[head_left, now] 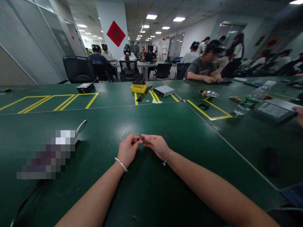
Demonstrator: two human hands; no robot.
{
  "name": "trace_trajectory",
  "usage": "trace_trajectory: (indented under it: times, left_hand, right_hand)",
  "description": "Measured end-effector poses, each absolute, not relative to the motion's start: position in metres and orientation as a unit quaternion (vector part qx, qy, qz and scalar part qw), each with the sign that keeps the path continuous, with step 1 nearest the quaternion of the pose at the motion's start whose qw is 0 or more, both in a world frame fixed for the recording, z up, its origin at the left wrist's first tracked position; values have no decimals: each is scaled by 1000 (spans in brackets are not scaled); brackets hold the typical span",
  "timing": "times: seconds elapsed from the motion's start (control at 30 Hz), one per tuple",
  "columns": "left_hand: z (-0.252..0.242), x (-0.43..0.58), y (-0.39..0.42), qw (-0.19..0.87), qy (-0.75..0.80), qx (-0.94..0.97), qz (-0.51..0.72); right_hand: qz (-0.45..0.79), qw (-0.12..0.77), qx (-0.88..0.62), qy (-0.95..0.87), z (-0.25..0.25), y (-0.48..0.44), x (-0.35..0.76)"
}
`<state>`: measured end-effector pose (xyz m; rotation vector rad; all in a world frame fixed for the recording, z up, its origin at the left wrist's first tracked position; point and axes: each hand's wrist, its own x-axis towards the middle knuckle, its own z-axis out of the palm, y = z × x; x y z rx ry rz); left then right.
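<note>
Both of my hands meet over the green table, pinching one small red and dark piece between them. Its kind is too small to make out. My left hand grips the piece's left side with thumb and forefinger, the other fingers curled. From the right, my right hand pinches it between thumb and fingertips. Most of the piece is hidden by the fingers. A bracelet circles each wrist.
A blurred-out object with a white cable lies at left. Farther back are a yellow bin, a grey metal box, a black box and a metal bowl. Plastic bottles lie at right; a person sits across.
</note>
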<state>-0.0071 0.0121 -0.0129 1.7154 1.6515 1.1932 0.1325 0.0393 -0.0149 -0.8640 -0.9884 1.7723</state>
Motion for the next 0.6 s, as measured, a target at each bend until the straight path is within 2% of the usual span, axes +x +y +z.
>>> trace_trajectory:
  times: [0.2,0.4,0.5,0.6]
  left_hand:
    - [-13,-5,13,271,597,631,414]
    - [-16,-9,14,299,569,661,388]
    - [-15,-12,15,274,594,653,381]
    - [-13,-14,16,264,609,648,372]
  right_hand:
    - [673,464,-363,-447,-16,37,128]
    - [602,439,-424,-516,-7,55,151]
    - [474,457,-516,-548,0,83,199]
    - [233,438,-652,-574,4,108,269]
